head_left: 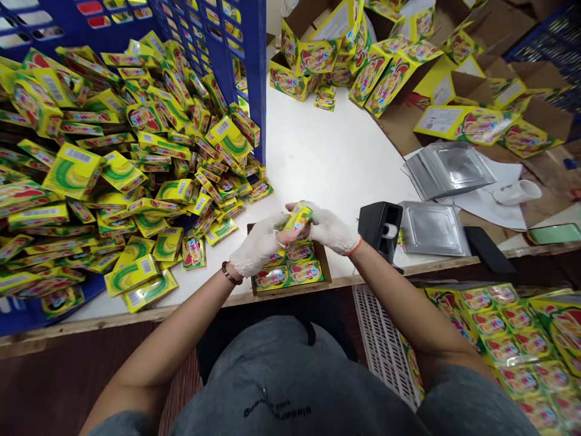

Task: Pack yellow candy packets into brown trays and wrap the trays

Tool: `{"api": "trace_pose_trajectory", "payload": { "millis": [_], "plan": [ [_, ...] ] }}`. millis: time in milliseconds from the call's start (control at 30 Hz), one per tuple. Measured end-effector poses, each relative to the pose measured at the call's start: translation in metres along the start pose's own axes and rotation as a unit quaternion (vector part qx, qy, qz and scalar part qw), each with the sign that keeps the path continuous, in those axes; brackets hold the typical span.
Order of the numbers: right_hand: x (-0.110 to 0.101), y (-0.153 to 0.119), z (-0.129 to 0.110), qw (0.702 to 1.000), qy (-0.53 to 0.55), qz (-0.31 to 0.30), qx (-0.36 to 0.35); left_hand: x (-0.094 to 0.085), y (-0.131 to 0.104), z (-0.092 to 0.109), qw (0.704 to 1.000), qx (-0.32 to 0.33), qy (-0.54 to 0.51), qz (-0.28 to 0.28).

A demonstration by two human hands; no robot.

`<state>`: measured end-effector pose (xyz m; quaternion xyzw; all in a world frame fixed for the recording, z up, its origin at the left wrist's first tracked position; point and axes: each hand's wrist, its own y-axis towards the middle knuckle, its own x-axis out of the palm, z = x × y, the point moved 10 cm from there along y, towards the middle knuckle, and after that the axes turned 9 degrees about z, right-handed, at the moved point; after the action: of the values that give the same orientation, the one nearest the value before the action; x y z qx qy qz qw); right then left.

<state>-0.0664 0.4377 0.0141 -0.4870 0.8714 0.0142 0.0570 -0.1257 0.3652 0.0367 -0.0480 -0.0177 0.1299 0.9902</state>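
Both hands wear white knit gloves and meet over an open display carton (327, 275) at the table's front edge. Between them is a small yellow candy box (298, 217), tilted. My left hand (259, 243) grips it from the left, thumb along its near side. My right hand (332, 229) closes on its right end; some of those fingers are hidden behind the box. Below, in the carton, several like boxes (305, 272) lie flat with their printed fronts up. The carton's far part is covered by the hands.
A large heap of small candy boxes (149, 151) spills from a blue plastic crate (258, 72) on the left. Empty display cartons (399, 79) pile at the back right. Clear plastic trays (436, 227), a black tape dispenser (380, 224) and a white cup (517, 192) stand right.
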Motion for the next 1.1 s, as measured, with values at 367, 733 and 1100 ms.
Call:
{"api": "trace_pose_trajectory", "payload": {
  "millis": [367, 733, 1100],
  "plan": [
    [-0.006, 0.002, -0.007, 0.970, -0.232, -0.065, 0.042, -0.021, -0.008, -0.041, 0.964, 0.001, 0.256, 0.071],
    [0.046, -0.004, 0.062, 0.731, -0.628, -0.245, 0.108, 0.011, -0.022, -0.077, 0.766, 0.024, 0.629, -0.129],
    [0.055, 0.010, 0.054, 0.728, -0.621, -0.274, 0.098, 0.014, -0.023, -0.054, 0.778, 0.090, 0.596, -0.177]
  ]
}}
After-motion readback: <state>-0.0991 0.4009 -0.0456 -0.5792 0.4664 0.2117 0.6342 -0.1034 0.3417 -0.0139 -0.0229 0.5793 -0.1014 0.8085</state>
